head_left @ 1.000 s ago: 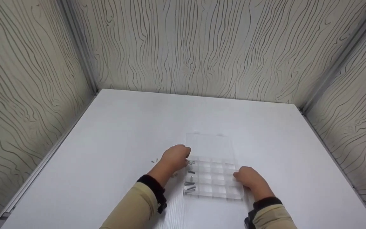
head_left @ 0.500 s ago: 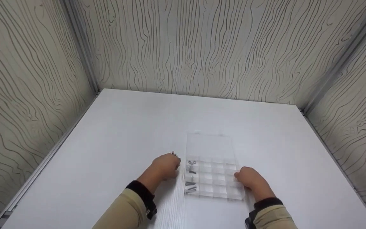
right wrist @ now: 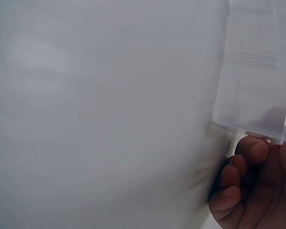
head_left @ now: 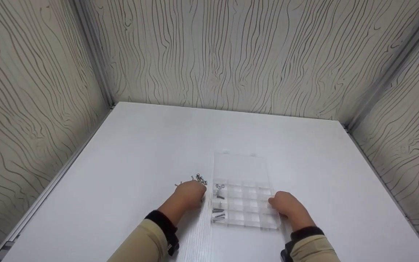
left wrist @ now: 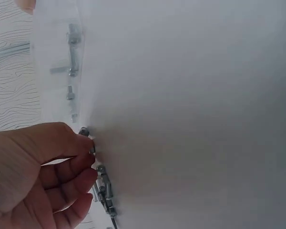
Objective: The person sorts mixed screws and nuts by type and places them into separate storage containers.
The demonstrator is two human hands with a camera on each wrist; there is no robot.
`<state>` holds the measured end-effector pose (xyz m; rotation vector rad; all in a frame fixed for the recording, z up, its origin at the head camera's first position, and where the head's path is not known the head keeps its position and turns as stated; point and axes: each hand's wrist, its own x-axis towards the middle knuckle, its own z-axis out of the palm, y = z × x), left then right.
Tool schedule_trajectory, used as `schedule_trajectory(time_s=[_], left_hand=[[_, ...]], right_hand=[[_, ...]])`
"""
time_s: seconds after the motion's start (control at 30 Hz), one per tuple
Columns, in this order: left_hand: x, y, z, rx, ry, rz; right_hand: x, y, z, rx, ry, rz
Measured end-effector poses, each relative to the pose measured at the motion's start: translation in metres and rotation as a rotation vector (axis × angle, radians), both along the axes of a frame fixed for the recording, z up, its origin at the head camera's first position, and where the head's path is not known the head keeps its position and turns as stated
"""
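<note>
A clear plastic compartment box lies on the white table with its lid laid back. Nuts and several screws sit in its left column. Just left of the box, my left hand is down among loose screws. In the left wrist view, its thumb and forefinger pinch a small screw, partly hidden by the fingertips. My right hand grips the right edge of the box; the right wrist view shows its curled fingers under the box corner.
The white table extends around the box. Wood-patterned panels stand behind it and at both sides, with metal posts at the corners.
My left hand has moved from above the box's upper left compartment, leftward and nearer, down to the loose screws. The right hand stays on the box edge.
</note>
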<state>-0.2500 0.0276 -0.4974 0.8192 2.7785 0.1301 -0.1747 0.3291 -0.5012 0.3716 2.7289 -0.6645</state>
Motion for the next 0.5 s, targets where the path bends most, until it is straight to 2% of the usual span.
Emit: schedule_trajectory(time_s=[0.23, 0.5], left_hand=[[-0.001, 0.000, 0.001, -0.017, 0.015, -0.006], [-0.012, 0.007, 0.008, 0.073, 0.040, -0.006]], right_hand=[[0.001, -0.003, 0.003, -0.023, -0.017, -0.036], [0.001, -0.002, 0.002, -0.018, -0.004, -0.024]])
